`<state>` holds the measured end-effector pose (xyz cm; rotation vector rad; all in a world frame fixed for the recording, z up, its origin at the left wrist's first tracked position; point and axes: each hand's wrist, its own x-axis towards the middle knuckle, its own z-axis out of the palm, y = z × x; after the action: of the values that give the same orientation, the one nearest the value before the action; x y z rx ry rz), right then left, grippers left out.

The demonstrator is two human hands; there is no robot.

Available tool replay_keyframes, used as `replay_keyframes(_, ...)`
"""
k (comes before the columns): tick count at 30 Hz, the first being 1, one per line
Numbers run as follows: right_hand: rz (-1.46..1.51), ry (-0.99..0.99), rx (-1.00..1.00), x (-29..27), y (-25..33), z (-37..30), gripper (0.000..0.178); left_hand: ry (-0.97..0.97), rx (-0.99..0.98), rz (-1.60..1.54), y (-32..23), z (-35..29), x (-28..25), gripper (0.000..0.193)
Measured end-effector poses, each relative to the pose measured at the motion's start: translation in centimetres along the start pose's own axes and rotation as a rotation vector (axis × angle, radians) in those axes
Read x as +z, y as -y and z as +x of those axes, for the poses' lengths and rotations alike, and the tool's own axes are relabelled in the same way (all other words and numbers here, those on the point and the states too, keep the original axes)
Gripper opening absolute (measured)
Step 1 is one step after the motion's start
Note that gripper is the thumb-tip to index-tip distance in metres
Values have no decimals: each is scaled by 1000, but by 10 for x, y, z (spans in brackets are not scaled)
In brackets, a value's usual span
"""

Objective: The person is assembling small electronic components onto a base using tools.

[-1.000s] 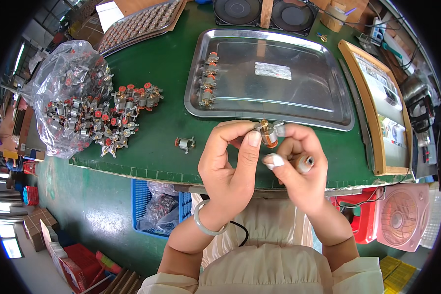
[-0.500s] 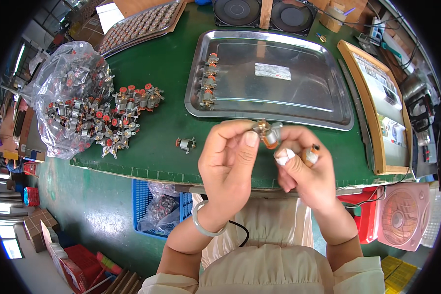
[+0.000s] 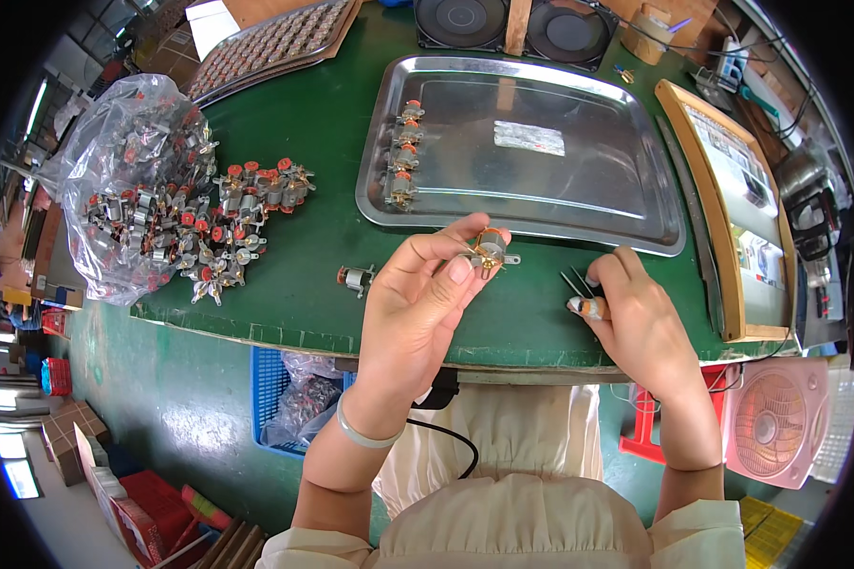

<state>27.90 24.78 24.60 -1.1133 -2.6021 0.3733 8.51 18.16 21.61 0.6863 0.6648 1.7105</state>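
Pinched between the thumb and fingers of my left hand is a small silver metal component with an orange ring, brass-coloured contacts and a side lug. It is above the table, just in front of the tray's near edge. My right hand is apart from it, to the right, closed on tweezers whose two thin prongs point up and left. White and orange wrapping shows at the thumb. A single similar component lies on the table left of my left hand.
A steel tray bears a column of components along its left side. Loose components spill beside a clear plastic bag. A full tray stands behind, two black fans at the back, and a wooden frame to the right.
My hands have moved apart: the right went right and now shows the tweezers' prongs. My left hand has shifted slightly left, still holding the component, which is turned differently.
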Motion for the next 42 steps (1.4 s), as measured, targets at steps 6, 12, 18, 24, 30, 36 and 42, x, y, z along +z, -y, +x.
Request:
replay_keyframes(6,-11,31,-10,-3,-1,-6,23,16,21,142,3,-1,3,14)
replay_keyframes(12,385,-217,-108,-2,14,0,22,51,83,198,11,-5,2,11)
replay_keyframes(18,320,-273,-444,-2,14,10,27,103,104,255,9,-4,6,13)
replay_keyframes(24,516,-186,-356,2,20,11,33,149,143,267,9,-4,1,20)
replay_keyframes(30,442,-214,-373,1,24,7,27,155,338,478,9,-3,0,23)
replay_keyframes(36,724,-141,-135,7,28,-4,25,102,773,888,10,1,-3,16)
replay_keyframes(42,433,-280,-388,7,30,0,17,157,593,666,5,0,-4,17)
